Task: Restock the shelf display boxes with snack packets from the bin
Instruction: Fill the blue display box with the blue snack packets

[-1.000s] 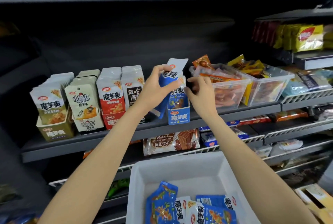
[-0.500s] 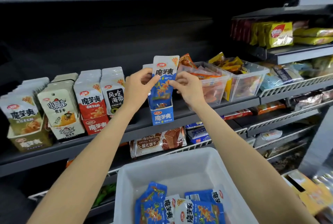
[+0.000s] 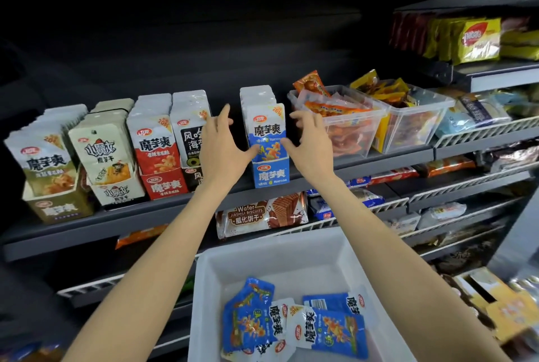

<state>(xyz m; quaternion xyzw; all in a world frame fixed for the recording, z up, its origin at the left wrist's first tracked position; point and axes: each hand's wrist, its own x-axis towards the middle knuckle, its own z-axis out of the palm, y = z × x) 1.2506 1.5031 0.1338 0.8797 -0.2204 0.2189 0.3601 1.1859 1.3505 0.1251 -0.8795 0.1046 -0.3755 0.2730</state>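
A blue display box (image 3: 273,176) stands on the dark shelf (image 3: 180,210) with blue-and-white snack packets (image 3: 267,134) upright in it. My left hand (image 3: 224,146) is at the packets' left side and my right hand (image 3: 310,143) at their right, fingers spread, thumbs touching the front packet's edges. Neither hand grips anything. Below, a white bin (image 3: 210,288) holds several loose blue packets (image 3: 291,323).
Left of the blue box stand a black box (image 3: 192,178), a red box (image 3: 166,186), a cream box (image 3: 116,192) and an olive box (image 3: 58,207), all packed. Clear tubs (image 3: 353,128) of orange snacks sit to the right. Wafer biscuits (image 3: 259,216) lie on the lower shelf.
The packet held in both hands has gone down into the blue box. Both hands have let go and opened at its sides.
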